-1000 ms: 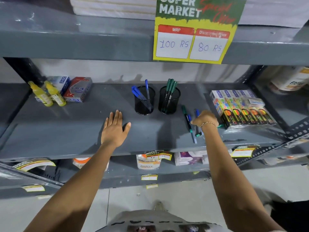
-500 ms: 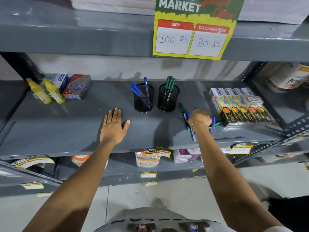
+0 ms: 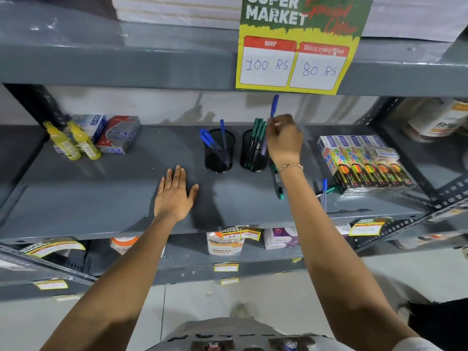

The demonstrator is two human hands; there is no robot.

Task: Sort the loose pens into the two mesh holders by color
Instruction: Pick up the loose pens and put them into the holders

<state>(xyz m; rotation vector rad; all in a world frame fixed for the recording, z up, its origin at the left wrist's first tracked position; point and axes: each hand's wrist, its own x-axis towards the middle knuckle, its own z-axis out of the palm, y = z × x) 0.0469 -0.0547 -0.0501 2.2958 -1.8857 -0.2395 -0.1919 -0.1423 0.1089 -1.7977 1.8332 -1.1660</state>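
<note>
Two black mesh holders stand side by side on the grey shelf (image 3: 101, 198). The left holder (image 3: 219, 158) contains blue pens, the right holder (image 3: 253, 158) green pens. My right hand (image 3: 285, 140) is raised just right of the green holder and grips a blue pen (image 3: 274, 107) upright, its cap near the price sign. My left hand (image 3: 174, 196) lies flat and open on the shelf, in front of and left of the holders. A loose green pen (image 3: 278, 182) lies beside my right wrist. Another blue pen (image 3: 324, 192) and a green pen (image 3: 330, 190) lie by the boxes.
Colourful marker boxes (image 3: 364, 163) sit at the right of the shelf. Two yellow bottles (image 3: 73, 143) and small boxes (image 3: 119, 134) stand at the back left. A price sign (image 3: 293, 64) hangs from the upper shelf edge. Lower shelves hold more goods.
My right hand has lifted from the loose pens on the shelf, carrying a blue pen up and back to beside the green holder. My left hand has stayed flat.
</note>
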